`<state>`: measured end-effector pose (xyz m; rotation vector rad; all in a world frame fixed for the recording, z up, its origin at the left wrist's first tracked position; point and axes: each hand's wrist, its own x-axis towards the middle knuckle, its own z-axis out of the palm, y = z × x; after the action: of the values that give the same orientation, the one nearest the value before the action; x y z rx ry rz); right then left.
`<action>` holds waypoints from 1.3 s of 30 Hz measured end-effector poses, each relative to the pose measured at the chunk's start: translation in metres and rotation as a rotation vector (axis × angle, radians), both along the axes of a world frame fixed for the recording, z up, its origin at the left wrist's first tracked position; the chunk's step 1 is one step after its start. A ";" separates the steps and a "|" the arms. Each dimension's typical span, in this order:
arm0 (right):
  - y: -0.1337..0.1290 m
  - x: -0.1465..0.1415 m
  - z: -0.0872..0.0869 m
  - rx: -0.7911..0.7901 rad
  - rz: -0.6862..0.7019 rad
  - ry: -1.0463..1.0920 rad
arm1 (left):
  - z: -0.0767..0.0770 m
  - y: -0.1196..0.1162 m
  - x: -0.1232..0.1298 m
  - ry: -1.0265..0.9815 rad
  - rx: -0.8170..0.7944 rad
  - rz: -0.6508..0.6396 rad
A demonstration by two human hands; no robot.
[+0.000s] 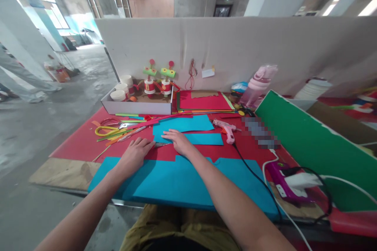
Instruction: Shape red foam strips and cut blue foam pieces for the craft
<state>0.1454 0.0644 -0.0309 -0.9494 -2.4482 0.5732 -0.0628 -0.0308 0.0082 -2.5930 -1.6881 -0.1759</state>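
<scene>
My left hand (136, 153) rests on the red table cover, its fingers reaching toward a thin tool (161, 144) that lies between both hands; whether it grips the tool I cannot tell. My right hand (178, 141) lies flat, fingers spread, on the left end of a blue paper strip (206, 139). A larger blue paper piece (188, 124) lies just behind it. Under my forearms at the near edge spreads a big blue sheet (176, 182).
Yellow-handled scissors (109, 128) and paper strips lie to the left. A white box (138, 106) holds paper-cup robot figures. A pink glue gun (227, 129), pink bottle (259, 84), purple power strip (284, 184) with cables and a green board (312, 141) stand right.
</scene>
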 end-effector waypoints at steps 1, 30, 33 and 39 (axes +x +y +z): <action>0.000 0.000 0.001 -0.012 -0.001 0.005 | 0.000 -0.002 0.002 0.003 -0.001 0.006; -0.010 0.033 0.011 -0.010 -0.099 -0.150 | -0.010 0.022 -0.038 -0.133 0.125 -0.134; -0.010 0.032 0.010 -0.010 -0.099 -0.147 | -0.009 0.021 -0.034 -0.140 0.120 -0.130; -0.008 0.032 0.006 -0.006 -0.099 -0.135 | -0.011 0.019 -0.026 -0.121 0.149 -0.154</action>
<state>0.1773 0.0564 -0.0253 -1.1388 -2.5004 0.4969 -0.0887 -0.0119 -0.0026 -2.6469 -1.4443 -0.4543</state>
